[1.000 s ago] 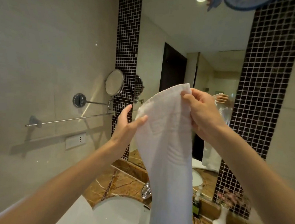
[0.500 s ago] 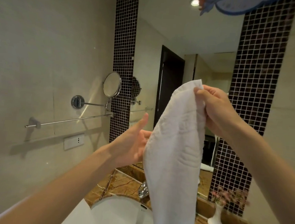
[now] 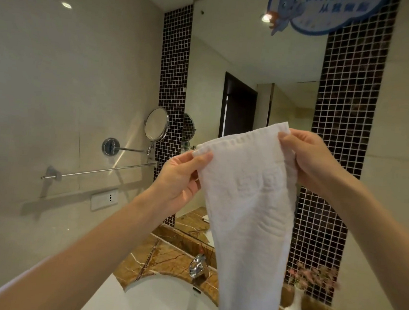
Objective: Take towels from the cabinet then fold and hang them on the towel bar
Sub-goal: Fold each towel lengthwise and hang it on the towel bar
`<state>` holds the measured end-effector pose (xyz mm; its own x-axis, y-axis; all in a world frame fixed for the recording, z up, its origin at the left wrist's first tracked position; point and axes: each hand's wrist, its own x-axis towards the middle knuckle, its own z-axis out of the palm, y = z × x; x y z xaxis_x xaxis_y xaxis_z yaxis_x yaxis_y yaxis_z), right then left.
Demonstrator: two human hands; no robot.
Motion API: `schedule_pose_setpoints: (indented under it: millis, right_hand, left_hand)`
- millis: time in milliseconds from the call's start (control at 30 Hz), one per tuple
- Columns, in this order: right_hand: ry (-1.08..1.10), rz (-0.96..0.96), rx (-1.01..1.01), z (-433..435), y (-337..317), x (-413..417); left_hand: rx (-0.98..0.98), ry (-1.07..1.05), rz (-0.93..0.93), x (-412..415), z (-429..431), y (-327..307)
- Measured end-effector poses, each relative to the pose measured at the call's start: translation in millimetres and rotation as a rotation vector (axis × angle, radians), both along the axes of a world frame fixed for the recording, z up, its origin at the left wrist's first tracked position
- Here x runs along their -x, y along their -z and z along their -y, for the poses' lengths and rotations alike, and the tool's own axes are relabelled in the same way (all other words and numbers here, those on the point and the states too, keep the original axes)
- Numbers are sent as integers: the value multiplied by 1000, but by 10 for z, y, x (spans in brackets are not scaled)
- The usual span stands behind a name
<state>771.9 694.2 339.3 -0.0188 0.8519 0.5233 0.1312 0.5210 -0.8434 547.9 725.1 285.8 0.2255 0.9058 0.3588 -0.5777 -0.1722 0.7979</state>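
Left hand (image 3: 179, 177) now pinches one top corner of the white towel (image 3: 248, 207), right hand (image 3: 313, 161) pinches the other, lower end cut off at frame bottom.

L hand (image 3: 179, 177) + R hand (image 3: 313, 161) pinch towel (image 3: 250, 207) top corners, above sink (image 3: 162, 300).
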Motion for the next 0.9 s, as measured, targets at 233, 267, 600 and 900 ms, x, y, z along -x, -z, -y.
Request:
schedule_pose_setpoints:
  millis: [233,267,600,900]
  right_hand:
    - [-51,14,-80,198,-243,-72]
    - [-55,14,-98,213,-286,-55]
    - [-6,7,-108,-119,-98,241]
    - [-40,-11,-111,-287,-12,369]
  left_hand:
    - [-324,-130,-35,-22,403,-338]
    - [-354,-151,-31,-16,436,-394]
    - [-261,-289,6,201,299,-282]
    - [-297,-152,-138,407,239,-135]
